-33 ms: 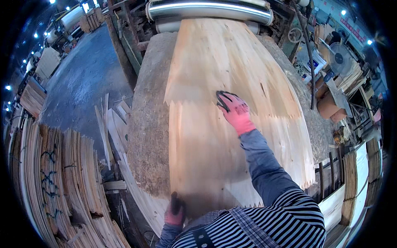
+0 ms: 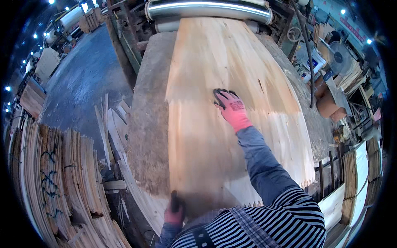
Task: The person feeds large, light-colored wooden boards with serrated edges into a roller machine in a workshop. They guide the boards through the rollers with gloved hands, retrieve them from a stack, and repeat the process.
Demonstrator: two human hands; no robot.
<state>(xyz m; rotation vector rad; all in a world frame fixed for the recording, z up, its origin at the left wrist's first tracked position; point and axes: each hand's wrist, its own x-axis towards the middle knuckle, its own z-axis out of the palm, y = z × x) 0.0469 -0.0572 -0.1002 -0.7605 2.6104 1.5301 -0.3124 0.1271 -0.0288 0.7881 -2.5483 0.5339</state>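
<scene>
Large pale wood veneer sheets [image 2: 206, 136] with jagged ends lie overlapped on a worn table, the far end reaching the metal rollers [image 2: 209, 9]. My right hand [image 2: 228, 106], in a pink glove with black fingertips, rests open and flat on the veneer just past the jagged overlap line. My left hand [image 2: 175, 211], gloved alike, is at the near left edge of the veneer. Its fingers are dark and blurred, so their grip does not show.
The worn table [image 2: 147, 120] shows on both sides of the veneer. Stacked veneer strips [image 2: 66, 177] stand at the lower left, with loose strips beside the table. A dark upright pole [image 2: 311, 66], cardboard boxes [image 2: 331, 105] and a fan [image 2: 339, 58] are to the right.
My right hand has shifted slightly left and away from me over the veneer. My left hand is almost where it was.
</scene>
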